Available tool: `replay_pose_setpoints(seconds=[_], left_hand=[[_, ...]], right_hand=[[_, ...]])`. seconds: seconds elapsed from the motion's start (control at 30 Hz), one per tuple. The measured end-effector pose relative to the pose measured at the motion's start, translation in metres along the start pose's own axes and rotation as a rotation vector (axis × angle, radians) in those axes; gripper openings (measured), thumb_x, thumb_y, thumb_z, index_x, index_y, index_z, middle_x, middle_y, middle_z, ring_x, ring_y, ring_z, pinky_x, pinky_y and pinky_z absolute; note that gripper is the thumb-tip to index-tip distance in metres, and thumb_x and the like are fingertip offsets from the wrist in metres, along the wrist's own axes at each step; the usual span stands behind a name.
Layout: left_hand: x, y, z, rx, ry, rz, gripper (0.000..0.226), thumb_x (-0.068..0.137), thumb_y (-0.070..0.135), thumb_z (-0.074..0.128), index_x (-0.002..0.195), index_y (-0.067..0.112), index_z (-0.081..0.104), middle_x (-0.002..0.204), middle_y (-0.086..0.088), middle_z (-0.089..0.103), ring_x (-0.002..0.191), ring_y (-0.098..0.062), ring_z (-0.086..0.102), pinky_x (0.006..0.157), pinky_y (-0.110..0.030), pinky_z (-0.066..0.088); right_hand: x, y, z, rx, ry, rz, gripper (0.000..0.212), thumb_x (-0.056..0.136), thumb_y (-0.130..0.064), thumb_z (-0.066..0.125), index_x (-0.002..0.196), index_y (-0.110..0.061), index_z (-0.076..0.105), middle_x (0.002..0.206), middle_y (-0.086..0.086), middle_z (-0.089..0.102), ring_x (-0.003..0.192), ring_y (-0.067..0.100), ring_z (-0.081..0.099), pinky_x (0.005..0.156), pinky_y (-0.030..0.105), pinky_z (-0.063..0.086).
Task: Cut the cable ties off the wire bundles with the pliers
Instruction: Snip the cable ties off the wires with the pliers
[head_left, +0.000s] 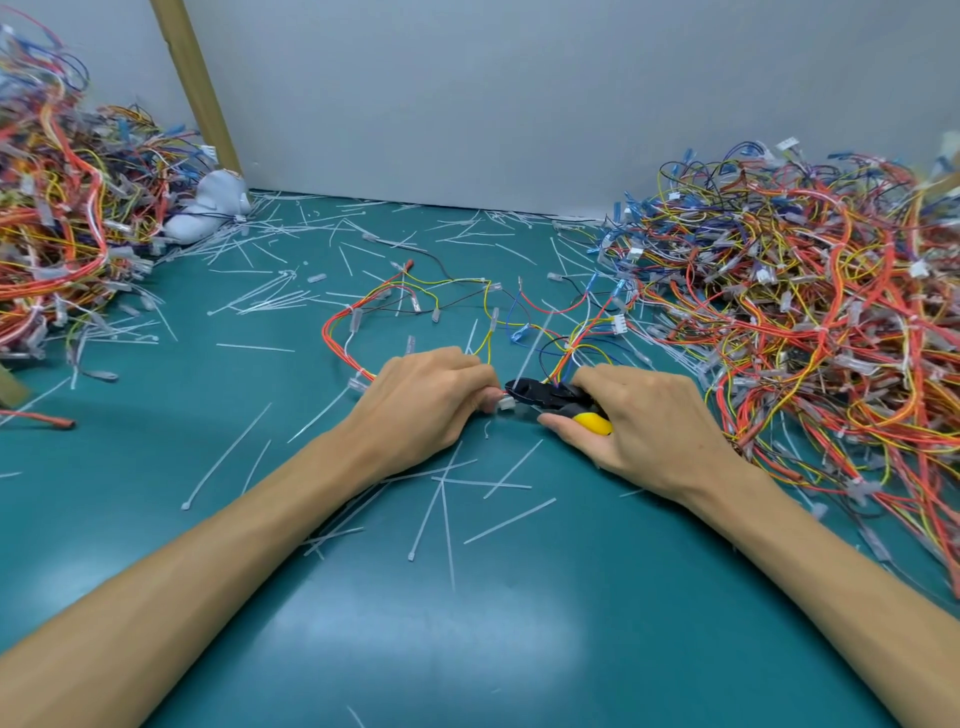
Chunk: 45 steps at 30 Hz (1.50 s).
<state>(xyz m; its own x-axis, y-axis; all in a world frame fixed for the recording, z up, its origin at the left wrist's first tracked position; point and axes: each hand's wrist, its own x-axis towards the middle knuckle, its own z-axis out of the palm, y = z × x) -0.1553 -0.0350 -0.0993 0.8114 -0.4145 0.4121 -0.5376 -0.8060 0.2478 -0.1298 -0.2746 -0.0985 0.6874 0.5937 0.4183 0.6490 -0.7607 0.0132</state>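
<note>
1. A teal table top (467, 623) is spread beneath both hands and is backed by a grey wall (467, 104) beyond them. A wooden post (195, 83) is seen far beyond the left hand (421, 410).
2. Cut cable ties (509, 522) are strewn around and between the forearms. One wire heap (62, 208) is piled well left of the left hand, and another heap (805, 312) just right of the right hand (649, 426).
3. Any marking on the pliers (550, 397) is too small to be read.
4. The pliers are gripped by the right hand, with the fingers curled round the yellow handles. The long axis is laid left to right, and the black head is pointed at the left hand.
5. A wire bundle (363, 322) is pinched by the left hand near a white connector (506, 404), just beside the pliers' tip.
</note>
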Motion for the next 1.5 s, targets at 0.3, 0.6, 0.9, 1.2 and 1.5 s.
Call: replay_pose_setpoints(seconds=[0.3,0.6,0.9,1.2,1.5], left_hand=[[0.0008,-0.0004,0.0008,0.011,-0.018,0.001,0.028,0.099,0.031,0.042,0.088,0.017,0.063,0.085,0.004,0.063,0.085,-0.024,0.056,0.062,-0.043,0.049],[0.0009,0.001,0.0009,0.014,-0.016,0.005,0.032,0.097,0.033,0.039,0.085,0.016,0.063,0.082,0.003,0.062,0.081,-0.024,0.055,0.059,-0.043,0.049],[0.0019,-0.0009,0.0014,0.008,-0.053,-0.003,0.028,0.101,0.036,0.035,0.09,0.021,0.057,0.084,0.009,0.059,0.084,-0.018,0.054,0.064,-0.041,0.048],[0.0028,-0.0074,0.0014,-0.098,0.014,0.027,0.014,0.096,0.026,0.057,0.088,0.018,0.065,0.075,0.012,0.059,0.073,-0.015,0.055,0.06,-0.033,0.045],[0.0002,-0.0057,0.0021,-0.04,0.075,0.056,0.013,0.095,0.024,0.057,0.087,0.016,0.064,0.08,0.005,0.063,0.078,-0.019,0.057,0.06,-0.037,0.048]], right_hand=[[0.0001,-0.0024,-0.0024,-0.016,0.026,-0.013,0.04,0.09,-0.06,0.05,0.082,-0.021,0.057,0.068,-0.004,0.057,0.067,0.023,0.059,0.052,0.032,0.036],[-0.0007,-0.0027,-0.0038,-0.015,0.072,-0.035,0.035,0.088,-0.056,0.059,0.079,-0.022,0.058,0.062,-0.004,0.056,0.061,0.024,0.06,0.047,0.029,0.033],[0.0002,-0.001,-0.0035,-0.003,0.085,-0.037,0.034,0.087,-0.054,0.063,0.076,-0.023,0.055,0.062,-0.004,0.057,0.059,0.024,0.06,0.048,0.025,0.025],[-0.0007,0.0016,-0.0011,0.03,0.073,0.001,0.038,0.087,-0.062,0.052,0.087,-0.025,0.061,0.072,-0.007,0.06,0.07,0.02,0.06,0.053,0.031,0.042],[-0.0016,0.0049,-0.0002,-0.001,0.085,-0.002,0.042,0.086,-0.059,0.061,0.097,-0.019,0.066,0.085,-0.003,0.065,0.08,0.022,0.06,0.069,0.034,0.048]])
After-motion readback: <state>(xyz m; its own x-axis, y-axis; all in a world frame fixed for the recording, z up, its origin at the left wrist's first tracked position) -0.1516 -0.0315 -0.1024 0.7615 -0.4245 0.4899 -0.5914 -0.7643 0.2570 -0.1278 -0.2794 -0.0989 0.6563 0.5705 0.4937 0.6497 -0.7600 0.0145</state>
